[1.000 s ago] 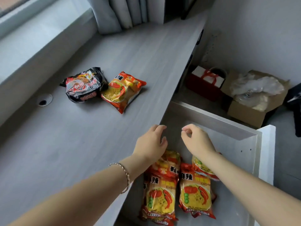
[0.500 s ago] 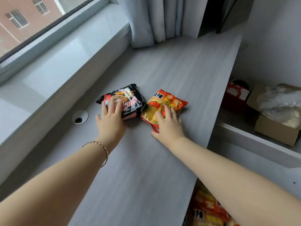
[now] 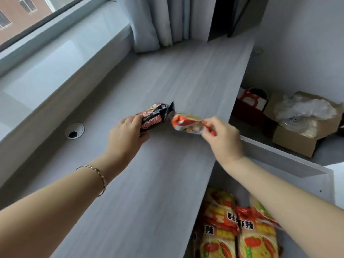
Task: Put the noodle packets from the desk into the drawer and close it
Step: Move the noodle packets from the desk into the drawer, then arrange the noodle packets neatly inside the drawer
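Note:
My left hand [image 3: 126, 135] grips a black noodle packet [image 3: 156, 116] by its near end, tilted up off the grey desk [image 3: 149, 192]. My right hand [image 3: 222, 137] pinches an orange-and-yellow noodle packet [image 3: 186, 122] by its edge, also lifted, near the desk's right edge. The two packets almost touch. Below at the right the white drawer [image 3: 283, 161] stands open, with several orange-and-yellow packets [image 3: 234, 229] lying in it, partly hidden by my right forearm.
A round cable hole [image 3: 74, 130] sits in the desk left of my left hand. A window sill [image 3: 46, 71] runs along the left, curtains [image 3: 160, 23] hang at the back. Beyond the drawer stand a red gift box [image 3: 249, 105] and a cardboard box [image 3: 299, 127].
Both hands went from the drawer to the desk, pressed on the two packets, and now have closed on them and lifted them off the surface.

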